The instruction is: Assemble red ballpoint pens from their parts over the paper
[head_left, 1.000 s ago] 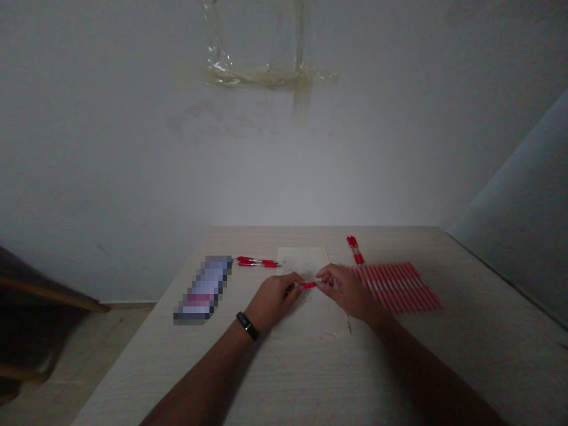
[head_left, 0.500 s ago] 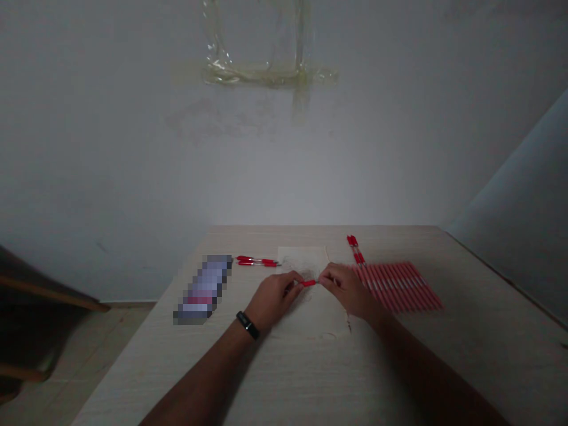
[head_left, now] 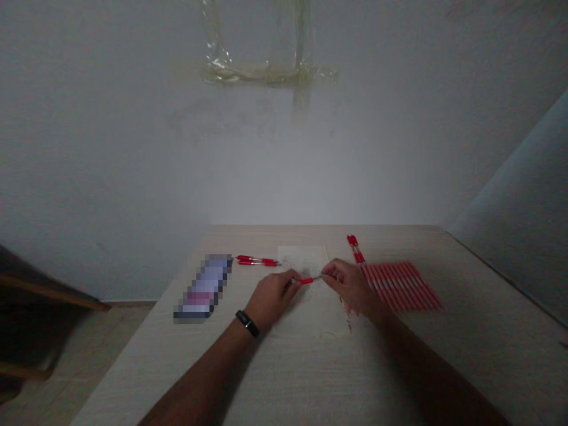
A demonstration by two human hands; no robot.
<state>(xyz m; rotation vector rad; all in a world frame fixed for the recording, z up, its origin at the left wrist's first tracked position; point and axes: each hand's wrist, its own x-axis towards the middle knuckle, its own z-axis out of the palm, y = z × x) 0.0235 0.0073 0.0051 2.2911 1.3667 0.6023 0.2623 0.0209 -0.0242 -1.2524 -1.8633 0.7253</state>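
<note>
My left hand [head_left: 271,297] pinches a red pen [head_left: 306,280] at its red end, over a sheet of paper [head_left: 310,307] on the table. A thin pale part sticks out of the pen towards my right hand [head_left: 348,284], whose fingers are closed on that part. A black band sits on my left wrist. A row of several red pens [head_left: 402,286] lies side by side just right of my right hand. Two more red pens [head_left: 257,261] lie left of the paper, and another pair [head_left: 356,249] lies at the far end of the row.
A pixelated flat object [head_left: 205,287] lies on the light wooden table [head_left: 465,355] left of my hands. A pale wall with taped plastic [head_left: 261,53] rises behind the table. Dark wooden furniture [head_left: 31,307] stands at the left, off the table.
My right hand has drawn a little to the right and away from the left. A thin pale part now shows between the red pen end and my right fingers.
</note>
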